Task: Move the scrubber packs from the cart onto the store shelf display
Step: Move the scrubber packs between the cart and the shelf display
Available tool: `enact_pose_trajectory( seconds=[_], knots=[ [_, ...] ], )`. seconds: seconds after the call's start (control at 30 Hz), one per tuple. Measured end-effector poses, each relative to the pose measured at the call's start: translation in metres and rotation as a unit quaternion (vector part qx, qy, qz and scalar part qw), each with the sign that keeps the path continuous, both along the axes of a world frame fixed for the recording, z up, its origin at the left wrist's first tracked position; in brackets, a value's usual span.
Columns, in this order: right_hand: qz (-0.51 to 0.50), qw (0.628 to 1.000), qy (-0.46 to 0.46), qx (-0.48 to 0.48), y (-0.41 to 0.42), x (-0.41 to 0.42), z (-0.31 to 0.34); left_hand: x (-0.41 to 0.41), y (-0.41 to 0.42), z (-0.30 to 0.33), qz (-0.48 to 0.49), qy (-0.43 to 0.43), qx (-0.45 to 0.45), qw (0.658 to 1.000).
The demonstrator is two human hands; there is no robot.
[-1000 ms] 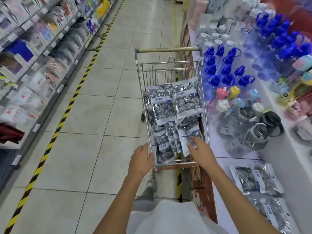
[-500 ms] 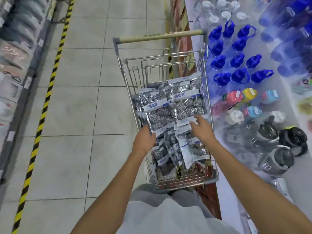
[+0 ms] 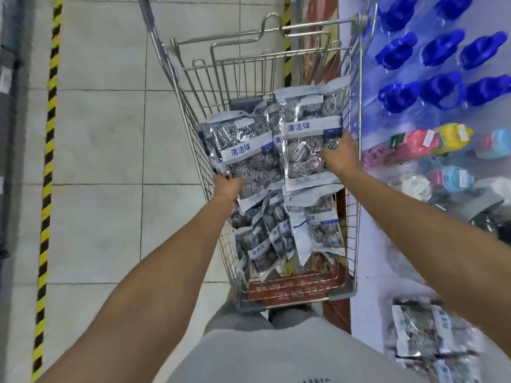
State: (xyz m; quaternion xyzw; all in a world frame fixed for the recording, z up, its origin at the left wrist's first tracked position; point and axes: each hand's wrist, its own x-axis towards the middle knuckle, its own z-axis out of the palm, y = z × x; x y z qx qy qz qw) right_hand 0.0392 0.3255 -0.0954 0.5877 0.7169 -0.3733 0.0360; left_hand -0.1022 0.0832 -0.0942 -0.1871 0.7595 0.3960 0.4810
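Head view: both hands, left [image 3: 227, 186] and right [image 3: 340, 157], each grip a pack [image 3: 244, 150], long axis toward 12 o'clock, above more packs [image 3: 287, 233] in the cart [image 3: 356, 217].

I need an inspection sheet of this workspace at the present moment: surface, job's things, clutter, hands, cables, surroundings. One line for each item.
Surface: white store shelf right of the cart; a few scrubber packs already lie on it, blurred.
Job's things: many packs loose in the cart; two raised ones, left pack and right pack.
Clutter: blue-capped bottles and coloured items on the shelf.
Hands: left hand grips the left pack; right hand grips the right pack.
Cables: nothing seen.
Surroundings: tiled floor with yellow-black stripe.
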Motion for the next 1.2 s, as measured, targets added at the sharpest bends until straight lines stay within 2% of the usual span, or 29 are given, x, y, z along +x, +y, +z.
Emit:
enact_pose_trajectory(
  seconds=[0.23, 0.37, 0.6, 0.77, 0.97, 1.1, 1.2],
  knots=[
    [-0.030, 0.999, -0.005, 0.031, -0.006, -0.006, -0.008, -0.005, 0.008, -0.011, 0.021, -0.012, 0.027, 0.999],
    [-0.033, 0.999, 0.008, 0.029, -0.014, -0.002, -0.020, -0.003, 0.014, -0.016, -0.012, -0.005, 0.047, 0.999],
    [-0.125, 0.984, 0.075, -0.098, 0.007, -0.006, -0.027, 0.001, 0.028, -0.014, -0.019, -0.019, 0.039, 0.999],
    [-0.111, 0.974, 0.100, -0.167, 0.003, -0.006, -0.018, 0.005, 0.027, 0.001, -0.067, 0.035, 0.041, 0.996],
    [-0.081, 0.958, 0.194, -0.195, -0.031, 0.003, 0.018, 0.012, 0.003, 0.040, -0.017, 0.090, 0.079, 0.993],
    [-0.108, 0.937, 0.259, -0.210, -0.045, 0.027, 0.054, 0.012, -0.023, 0.076, 0.027, 0.093, 0.114, 0.989],
    [-0.114, 0.913, 0.303, -0.248, -0.063, 0.055, 0.090, 0.016, -0.053, 0.097, 0.061, 0.056, 0.166, 0.983]
  ],
)
